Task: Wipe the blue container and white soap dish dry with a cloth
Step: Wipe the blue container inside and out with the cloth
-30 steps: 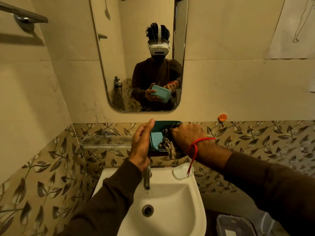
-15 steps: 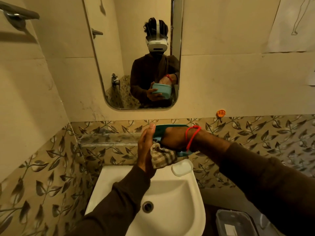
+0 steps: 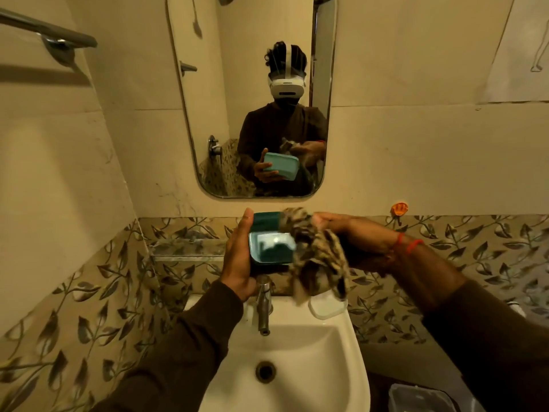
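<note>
The blue container point(image 3: 269, 246) is held up above the tap, its open side turned toward me. My left hand point(image 3: 239, 257) grips it along its left side. My right hand point(image 3: 335, 230) holds a checked cloth point(image 3: 315, 257) bunched at the container's right edge, and the cloth's loose end hangs down over the basin's back rim. The white soap dish point(image 3: 326, 307) lies on the sink's rear right corner, partly hidden behind the hanging cloth.
A white sink point(image 3: 300, 352) with a metal tap point(image 3: 263, 304) is directly below my hands. A mirror point(image 3: 252, 93) hangs on the wall ahead, above a narrow ledge point(image 3: 190, 248). Towel rail point(image 3: 50, 31) at upper left. Grey bin point(image 3: 421, 398) at lower right.
My right hand has drawn the cloth out from the container to its right edge, so the container's inside shows again. The view has shifted slightly.
</note>
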### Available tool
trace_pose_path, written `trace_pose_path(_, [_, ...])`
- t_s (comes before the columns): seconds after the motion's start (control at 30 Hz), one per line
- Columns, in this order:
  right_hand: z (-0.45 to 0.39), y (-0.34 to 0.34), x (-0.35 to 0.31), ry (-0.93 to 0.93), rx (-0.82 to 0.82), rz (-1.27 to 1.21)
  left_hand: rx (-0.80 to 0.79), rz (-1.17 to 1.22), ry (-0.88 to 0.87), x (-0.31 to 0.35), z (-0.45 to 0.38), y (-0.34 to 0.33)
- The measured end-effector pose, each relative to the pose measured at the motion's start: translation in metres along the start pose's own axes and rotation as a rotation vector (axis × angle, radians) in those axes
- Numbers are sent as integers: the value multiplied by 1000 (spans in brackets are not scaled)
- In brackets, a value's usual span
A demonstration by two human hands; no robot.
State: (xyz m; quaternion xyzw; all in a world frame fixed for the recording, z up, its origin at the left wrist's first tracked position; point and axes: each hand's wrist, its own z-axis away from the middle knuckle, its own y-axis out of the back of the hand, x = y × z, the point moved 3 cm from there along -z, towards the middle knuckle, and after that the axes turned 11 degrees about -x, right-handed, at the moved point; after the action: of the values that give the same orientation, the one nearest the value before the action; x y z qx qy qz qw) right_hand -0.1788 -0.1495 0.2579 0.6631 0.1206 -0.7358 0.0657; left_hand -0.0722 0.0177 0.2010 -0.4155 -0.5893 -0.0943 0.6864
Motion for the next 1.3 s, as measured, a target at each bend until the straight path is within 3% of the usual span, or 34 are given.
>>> trace_pose_path(0.1, [25,7,-6,142,55,-320,50,18,20,10,6,12])
trace_pose_path(0.23, [33,22,9,84,221,-526,39,91,67,12,4,21])
trace_pose_path(0.43, [30,8,15,125,414,-224,-27,133,133,10,10,14])
trace_pose_path(0.6, [19,-10,22,59,339,-24,-67,112,180,2,16,5])
trace_pose_path(0.87, [17,-30,31,153,431,-197,-83,106,172,-5,26,-7])
trace_pose_path(1.3, [22,-35,28,136,490,-143,-77,106,218,-10,26,-11])
